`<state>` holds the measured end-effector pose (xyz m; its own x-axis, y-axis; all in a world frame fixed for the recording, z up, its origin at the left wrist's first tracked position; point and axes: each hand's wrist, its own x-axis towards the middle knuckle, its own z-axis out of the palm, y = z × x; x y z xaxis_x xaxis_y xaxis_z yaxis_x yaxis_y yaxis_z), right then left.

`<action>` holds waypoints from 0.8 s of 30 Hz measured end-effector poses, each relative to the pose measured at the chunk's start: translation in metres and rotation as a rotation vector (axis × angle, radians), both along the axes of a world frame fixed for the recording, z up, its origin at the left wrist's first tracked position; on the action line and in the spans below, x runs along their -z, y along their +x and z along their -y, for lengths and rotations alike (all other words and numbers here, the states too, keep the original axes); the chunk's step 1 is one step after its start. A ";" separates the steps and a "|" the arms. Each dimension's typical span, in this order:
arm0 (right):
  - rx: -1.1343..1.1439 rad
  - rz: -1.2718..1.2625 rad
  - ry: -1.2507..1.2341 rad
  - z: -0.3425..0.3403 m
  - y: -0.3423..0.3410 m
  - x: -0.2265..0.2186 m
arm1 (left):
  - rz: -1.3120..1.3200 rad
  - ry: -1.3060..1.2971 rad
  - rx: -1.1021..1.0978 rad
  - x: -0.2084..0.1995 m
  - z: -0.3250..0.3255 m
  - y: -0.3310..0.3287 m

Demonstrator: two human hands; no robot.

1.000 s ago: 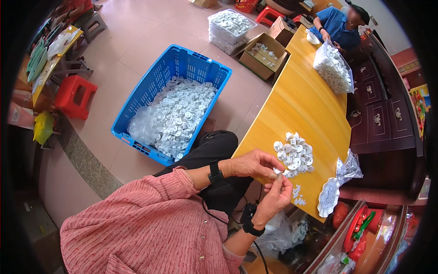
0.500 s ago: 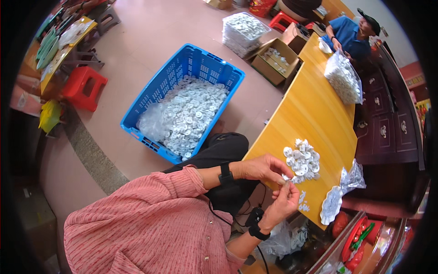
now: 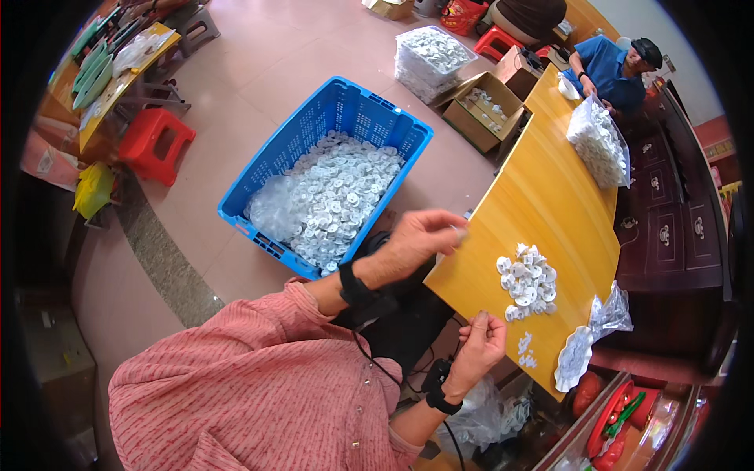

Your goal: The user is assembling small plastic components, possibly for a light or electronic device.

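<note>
Over the table's left edge, my left hand (image 3: 416,242) is raised toward the blue crate, its thumb and fingertips pinched together. A pale spot shows at those fingertips, too smeared to name. My right hand (image 3: 481,345) stays low at the near table edge with its fingers curled in and thumb pressed to them; whatever they hold is hidden. Just beyond it lies a heap of small white round plastic parts (image 3: 528,281). Several tiny white pieces (image 3: 526,351) are scattered to its right, beside a scalloped white dish (image 3: 574,357) of small pale bits.
The blue crate (image 3: 230,210), partly filled with white parts and a clear bag, stands on the floor left of the yellow table (image 3: 503,208). Farther off are a clear tub (image 3: 420,74), a cardboard box (image 3: 471,129), a filled bag (image 3: 597,141) and a person in blue (image 3: 609,71).
My hands have parted. The left one has moved left and away from me, off the heap toward the crate; the right one has shifted only slightly. The view has shifted a little.
</note>
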<state>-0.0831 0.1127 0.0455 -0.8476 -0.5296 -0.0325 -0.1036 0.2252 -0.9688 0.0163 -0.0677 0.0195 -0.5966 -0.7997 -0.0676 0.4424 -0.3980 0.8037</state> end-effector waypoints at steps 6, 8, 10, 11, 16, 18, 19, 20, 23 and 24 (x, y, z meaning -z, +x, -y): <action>0.035 -0.013 0.052 -0.008 -0.001 0.011 | 0.212 0.176 -0.346 0.061 0.052 0.057; 0.056 -0.056 0.047 -0.014 -0.005 0.018 | 0.296 0.208 -0.458 0.085 0.065 0.076; 0.084 -0.093 0.073 -0.018 -0.007 0.019 | 0.365 0.231 -0.493 0.109 0.076 0.096; 0.078 -0.117 0.095 -0.019 -0.008 0.020 | 0.402 0.233 -0.500 0.122 0.081 0.106; 0.181 -0.238 0.113 -0.027 -0.019 0.030 | 0.811 0.044 -0.615 0.152 0.083 0.116; 0.220 -0.515 0.227 -0.025 -0.024 0.026 | 0.838 -0.108 -0.592 0.149 0.078 0.112; 0.224 -0.516 0.227 -0.023 -0.028 0.027 | 0.836 -0.110 -0.588 0.145 0.075 0.107; 0.217 -0.631 0.229 -0.021 -0.034 0.029 | 0.852 -0.268 -0.613 0.141 0.071 0.099; 0.200 -0.854 0.302 -0.017 -0.049 0.033 | 0.763 -0.546 -0.639 0.075 0.037 0.054; 0.173 -0.952 0.370 -0.017 -0.052 0.034 | 0.674 -0.589 -0.595 0.052 0.023 0.041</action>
